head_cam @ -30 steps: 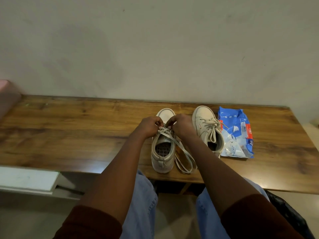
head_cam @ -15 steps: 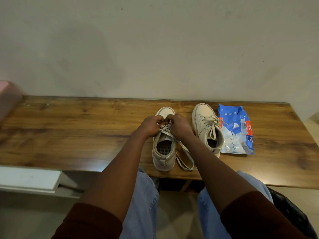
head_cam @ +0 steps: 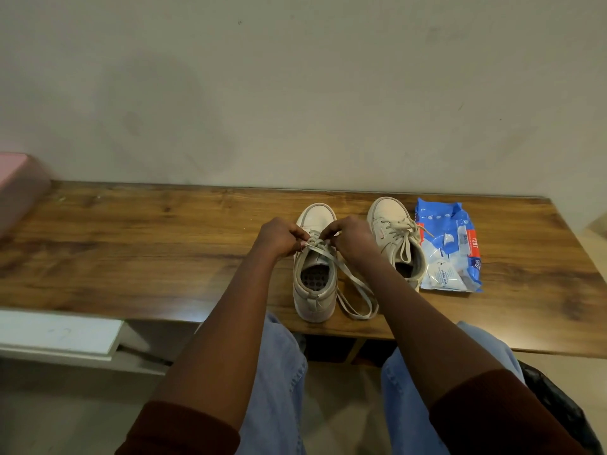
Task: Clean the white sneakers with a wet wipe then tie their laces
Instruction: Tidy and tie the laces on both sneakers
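Both hands are up at the lacing of the near sneaker [head_cam: 315, 290], which stands upright on the wooden tabletop [head_cam: 147, 244] with its heel toward the person and its toe toward the wall [head_cam: 295, 93]. The left hand [head_cam: 279, 238] sits on the left of that sneaker's tongue and the right hand [head_cam: 353, 239] on its right, knuckles nearly meeting over the eyelets. Each grip is narrow, fingers curled in and pinching the flat pale lace [head_cam: 356, 292]. From the pinch, the lace trails down the right flank of the near sneaker and lies in a long loose loop on the tabletop beside its heel. The dotted insole shows through the open collar.

Just right of the near sneaker, apart from it, stands the second sneaker [head_cam: 391, 218], toe also to the wall. Its laces look tied, with a loop hanging over the opening. Further right again, touching or all but touching that second sneaker, lies a blue and white wet-wipe pack [head_cam: 448, 247], flat and crumpled. Far to the left of the near sneaker a pink object [head_cam: 16, 182] stands at the tabletop's end. Blue jeans [head_cam: 279, 372] show below the tabletop's near edge.
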